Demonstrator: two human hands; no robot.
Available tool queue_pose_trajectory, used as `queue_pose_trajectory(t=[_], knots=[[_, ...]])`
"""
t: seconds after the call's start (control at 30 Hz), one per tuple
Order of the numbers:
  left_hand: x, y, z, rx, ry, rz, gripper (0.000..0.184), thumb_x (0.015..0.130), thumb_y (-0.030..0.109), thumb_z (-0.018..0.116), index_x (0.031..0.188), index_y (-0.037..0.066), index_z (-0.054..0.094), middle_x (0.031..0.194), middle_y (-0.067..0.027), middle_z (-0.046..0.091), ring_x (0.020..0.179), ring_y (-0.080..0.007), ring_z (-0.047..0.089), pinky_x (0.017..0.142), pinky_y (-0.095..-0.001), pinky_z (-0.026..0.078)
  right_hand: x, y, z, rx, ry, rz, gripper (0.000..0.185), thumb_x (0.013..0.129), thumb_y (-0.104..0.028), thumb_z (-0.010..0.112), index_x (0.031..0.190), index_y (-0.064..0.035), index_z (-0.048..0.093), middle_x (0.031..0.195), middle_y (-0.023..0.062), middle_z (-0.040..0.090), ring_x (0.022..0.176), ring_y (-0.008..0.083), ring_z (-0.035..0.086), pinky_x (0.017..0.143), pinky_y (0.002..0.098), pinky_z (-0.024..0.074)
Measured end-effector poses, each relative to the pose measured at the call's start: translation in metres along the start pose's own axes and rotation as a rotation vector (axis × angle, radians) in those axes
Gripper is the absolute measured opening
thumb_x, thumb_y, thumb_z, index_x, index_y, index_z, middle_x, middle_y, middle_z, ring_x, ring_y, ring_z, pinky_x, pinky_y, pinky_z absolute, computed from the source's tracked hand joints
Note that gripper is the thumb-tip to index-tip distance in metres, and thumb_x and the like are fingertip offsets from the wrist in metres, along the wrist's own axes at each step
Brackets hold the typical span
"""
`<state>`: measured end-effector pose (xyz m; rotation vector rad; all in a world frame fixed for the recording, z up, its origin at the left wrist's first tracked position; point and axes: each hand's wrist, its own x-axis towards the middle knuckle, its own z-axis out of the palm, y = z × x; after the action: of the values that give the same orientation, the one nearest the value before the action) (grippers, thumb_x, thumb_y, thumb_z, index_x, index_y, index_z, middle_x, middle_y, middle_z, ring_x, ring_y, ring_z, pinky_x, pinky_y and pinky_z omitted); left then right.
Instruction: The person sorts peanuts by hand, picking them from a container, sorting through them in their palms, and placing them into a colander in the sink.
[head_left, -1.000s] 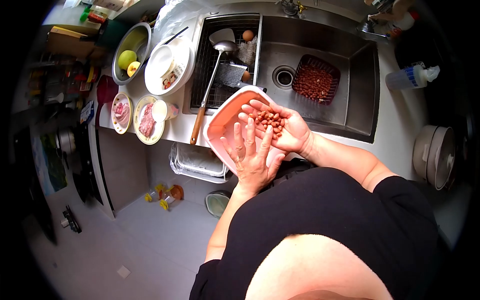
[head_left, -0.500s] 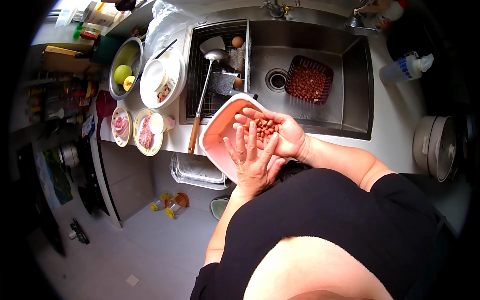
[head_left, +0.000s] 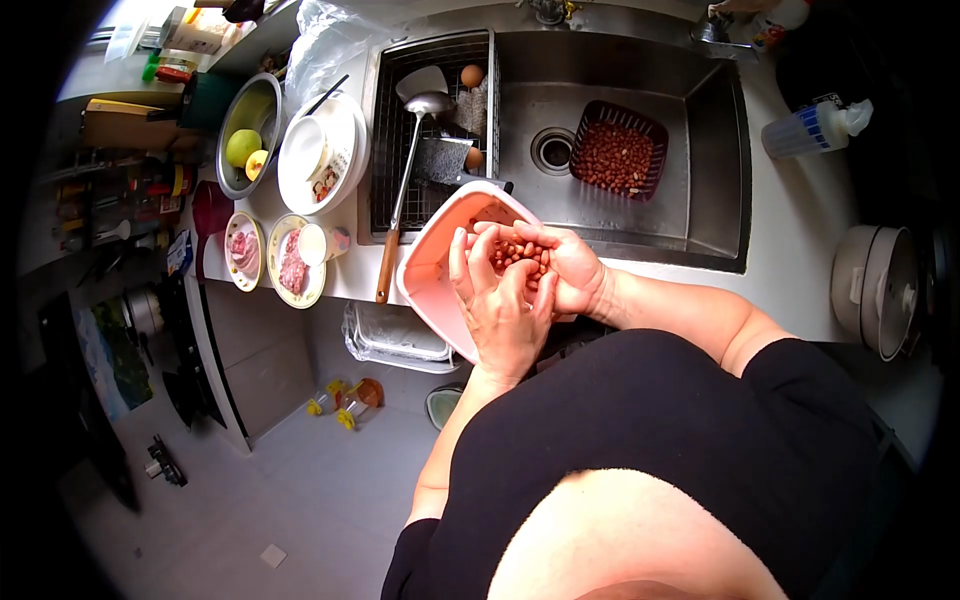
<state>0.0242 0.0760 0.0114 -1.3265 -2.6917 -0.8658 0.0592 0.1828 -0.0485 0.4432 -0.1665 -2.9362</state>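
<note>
Cupped palm-up, the right hand (head_left: 577,272) curved around a small heap of reddish peanuts (head_left: 518,252), its fingers partly folded. Above it hung the left hand (head_left: 500,318), back upward, fingers bent and the thumb near the forefinger; whether it pinched a nut could not be told.

Each nut looked light, hard and smooth, likely to roll off a flat palm, and its thin skin might well rub loose. A single one seemed best taken between thumb and fingertip, a handful best kept in a deep cup of the palm.

That heap lay in the right palm, just under the left fingers. Beneath both hands and out to their left stood a pink tub (head_left: 428,283); its inside was largely hidden by the fingers. Many more nuts filled a dark basket (head_left: 661,152) in the sink (head_left: 530,115), beyond the hands and to their right, well apart from them. To the hands' left, a ladle (head_left: 388,265) stuck out past the edge of the worktop (head_left: 795,205).
</note>
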Motion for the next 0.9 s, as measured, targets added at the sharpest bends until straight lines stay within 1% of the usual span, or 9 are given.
queue_pose_trajectory(t=[0.17,0.27,0.37,0.47,0.5,0.53,0.6,0.8,0.9], knots=[[0.0,0.001,0.006,0.003,0.01,-0.025,0.016,0.067,0.011,0.072,0.08,0.006,0.064,0.127,-0.0153,0.045,0.128,-0.0385,0.03,0.105,-0.0453,0.029,0.002,-0.002,-0.016,0.088,-0.161,0.056,0.036,0.098,-0.024,0.038,0.12,-0.002,0.055,0.109,0.0112,0.063,0.098,0.0199,0.061,0.087,0.0337,0.0506],[-0.001,0.001,0.006,-0.075,0.089,-0.032,0.015,0.065,0.008,0.071,0.078,0.007,0.063,0.126,-0.0159,0.044,0.126,-0.0381,0.031,0.105,-0.0454,0.029,0.001,-0.002,-0.01,0.116,-0.205,0.062,0.037,0.097,-0.024,0.038,0.122,-0.0011,0.054,0.115,0.014,0.06,0.107,0.0229,0.058,0.094,0.036,0.0476],[-0.007,-0.002,-0.001,-0.263,0.209,-0.057,0.019,0.063,0.004,0.07,0.08,0.008,0.063,0.126,-0.0149,0.043,0.126,-0.0366,0.033,0.105,-0.0456,0.029,-0.001,-0.001,0.002,0.169,-0.086,0.039,0.039,0.097,-0.021,0.037,0.126,0.0022,0.049,0.127,0.0178,0.053,0.124,0.0293,0.047,0.107,0.041,0.0362],[-0.017,-0.017,-0.01,-0.653,0.217,-0.274,0.012,0.076,-0.002,0.064,0.086,0.004,0.061,0.126,-0.0125,0.044,0.118,-0.0233,0.045,0.1,-0.0374,0.036,-0.002,-0.003,0.004,0.203,-0.075,0.035,0.039,0.097,-0.021,0.037,0.127,0.0021,0.048,0.127,0.0174,0.053,0.123,0.0301,0.047,0.107,0.0413,0.0367],[-0.017,-0.024,-0.014,-0.789,0.263,-0.294,0.01,0.082,-0.003,0.059,0.09,0.002,0.06,0.121,-0.0115,0.048,0.107,-0.0179,0.051,0.094,-0.033,0.04,-0.002,-0.004,0.004,0.154,-0.041,0.011,0.039,0.097,-0.02,0.037,0.127,0.0015,0.048,0.128,0.0165,0.053,0.124,0.0304,0.047,0.106,0.0428,0.0373],[-0.022,-0.031,-0.016,-1.18,0.303,-0.47,0.012,0.085,-0.001,0.057,0.096,0.003,0.058,0.113,-0.0102,0.054,0.094,-0.0148,0.054,0.084,-0.028,0.043,-0.001,-0.007,0.002,0.146,-0.087,0.009,0.037,0.097,-0.019,0.038,0.126,0.0003,0.05,0.132,0.0163,0.05,0.127,0.0295,0.044,0.106,0.0441,0.0376],[-0.029,-0.047,-0.029,-1.671,0.256,-0.569,0.014,0.087,0.001,0.058,0.1,0.004,0.057,0.105,-0.0081,0.057,0.084,-0.0119,0.053,0.073,-0.0242,0.043,-0.001,-0.013,0.001,0.132,-0.11,-0.011,0.038,0.097,-0.02,0.038,0.127,-0.0002,0.05,0.133,0.0164,0.049,0.127,0.0298,0.044,0.106,0.0452,0.0372],[-0.052,-0.06,-0.033,-1.894,0.157,-0.747,0.024,0.089,0.004,0.058,0.112,0.003,0.056,0.096,-0.0055,0.053,0.08,-0.0112,0.048,0.069,-0.0222,0.043,-0.009,-0.033,0.006,0.1,-0.103,-0.102,0.039,0.097,-0.022,0.04,0.129,-0.001,0.049,0.132,0.0158,0.05,0.126,0.0297,0.045,0.105,0.0437,0.0384],[-0.06,-0.068,-0.029,-1.96,0.182,-0.743,0.017,0.088,0.007,0.06,0.106,0.003,0.06,0.093,-0.0053,0.057,0.078,-0.012,0.052,0.07,-0.0236,0.044,-0.013,-0.045,0.009,0.089,-0.109,-0.164,0.038,0.096,-0.02,0.041,0.127,-0.0002,0.05,0.132,0.0157,0.049,0.126,0.0304,0.044,0.105,0.0438,0.0381]])
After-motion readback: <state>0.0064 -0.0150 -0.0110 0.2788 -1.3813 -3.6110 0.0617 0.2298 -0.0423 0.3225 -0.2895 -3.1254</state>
